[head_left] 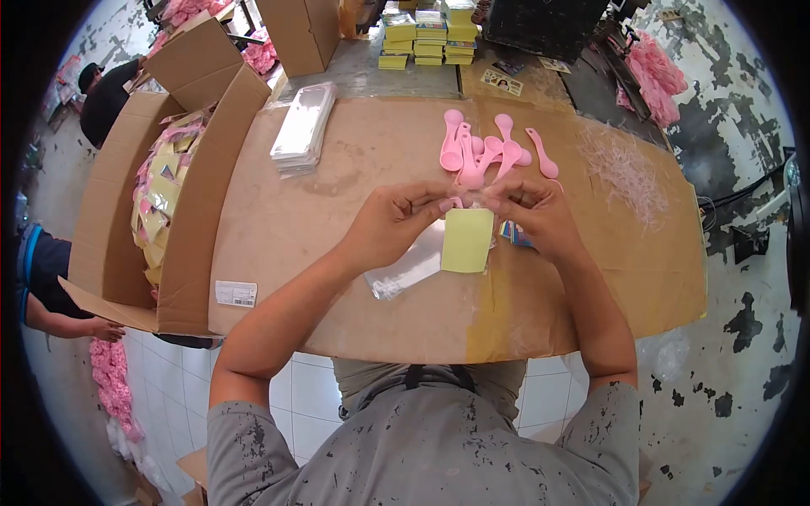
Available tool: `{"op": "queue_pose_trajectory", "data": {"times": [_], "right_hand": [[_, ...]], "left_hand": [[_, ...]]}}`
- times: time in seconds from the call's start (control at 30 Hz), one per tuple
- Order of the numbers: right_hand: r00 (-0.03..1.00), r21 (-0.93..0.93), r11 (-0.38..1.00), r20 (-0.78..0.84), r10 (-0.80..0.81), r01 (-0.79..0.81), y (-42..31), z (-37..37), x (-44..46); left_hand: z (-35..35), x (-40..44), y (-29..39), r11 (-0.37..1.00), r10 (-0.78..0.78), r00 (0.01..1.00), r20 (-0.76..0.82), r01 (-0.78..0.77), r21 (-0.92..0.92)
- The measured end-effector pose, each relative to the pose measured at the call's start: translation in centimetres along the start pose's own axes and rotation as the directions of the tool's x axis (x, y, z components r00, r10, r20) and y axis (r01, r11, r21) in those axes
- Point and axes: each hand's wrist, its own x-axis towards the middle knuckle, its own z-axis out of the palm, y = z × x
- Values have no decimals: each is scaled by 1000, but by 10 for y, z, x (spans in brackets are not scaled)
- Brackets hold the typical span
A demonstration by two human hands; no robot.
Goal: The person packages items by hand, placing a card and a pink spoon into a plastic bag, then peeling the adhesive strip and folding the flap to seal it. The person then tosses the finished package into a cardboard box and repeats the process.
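Observation:
My left hand (395,221) and my right hand (540,218) are both pinched at the top of a small clear plastic bag, in front of my chest. A pale yellow card (467,241) hangs below my fingers and appears to be inside the bag. A bit of pink shows beside my left fingertips, too small to make out. Just beyond my hands lies a loose pile of pink measuring spoons (494,152). Flat clear bags (408,268) rest under my left wrist. Some printed cards (515,234) lie partly hidden beside my right hand.
A cardboard box (190,240) full of packed pouches stands at left. A stack of clear bags (304,128) lies farther back. Plastic strands (624,173) spread at right. Stacked yellow cards (429,35) stand behind the cardboard-covered table (371,152). Another person's hand (106,330) shows far left.

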Motion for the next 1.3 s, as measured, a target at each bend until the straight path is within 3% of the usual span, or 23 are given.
{"op": "queue_pose_trajectory", "data": {"times": [0.13, 0.23, 0.27, 0.37, 0.47, 0.67, 0.77, 0.87, 1.07, 1.1, 1.13, 1.17, 1.2, 1.23, 1.3], "right_hand": [[986, -65, 984, 45, -162, 165, 5, -4, 3], [986, -234, 963, 124, -110, 136, 2, -15, 2], [989, -201, 973, 120, -90, 113, 0, -15, 2], [993, -158, 985, 107, -52, 68, -10, -11, -1], [991, -190, 977, 107, -75, 94, -8, -8, -1], [998, -99, 993, 41, -57, 61, -1, 3, -1], [995, -129, 992, 99, 17, -5, -2, 5, -2], [994, -173, 985, 102, 30, -12, 5, -4, 1], [995, -240, 966, 41, -88, 95, -23, -4, 4], [993, -265, 958, -7, -115, 109, -21, -13, 5], [988, -290, 949, -54, -143, 122, -21, -22, 3], [986, -431, 896, -69, -153, 109, -24, -31, -1], [983, -561, 822, -82, -167, 93, -30, -42, -5], [979, -678, 732, -93, -181, 71, -33, -51, -9], [983, -733, 680, -116, -142, 12, -32, -64, -16]], "left_hand": [[-3, -1, 5, 998, 13, 1000, 11, -14, 55], [-7, -1, 5, 999, -24, 1000, 21, 23, 32], [-8, -1, 6, 999, -50, 998, 22, 50, 20], [-7, -1, 9, 966, -88, 996, 28, 92, -242], [-7, 0, 4, 998, -63, 998, 15, 63, 7], [-5, 1, 5, 986, -148, 989, 13, 149, -77], [-4, 2, 9, 993, -95, 994, -55, 91, -76], [7, 3, 16, 974, 20, 984, -177, -59, -217], [-25, 0, 24, 981, -189, 979, 74, 184, 69], [-38, 2, 38, 970, -198, 980, 10, 194, 147], [-52, -1, 44, 995, -52, 990, -130, 63, 78], [-66, -4, 50, 996, 86, 958, -275, -80, 31], [-78, -8, 60, 976, 188, 849, -494, -219, -5], [-136, -13, 34, 856, 320, 746, -584, -492, -159], [-118, -15, 89, 768, 348, 412, -842, -640, 4]]}}
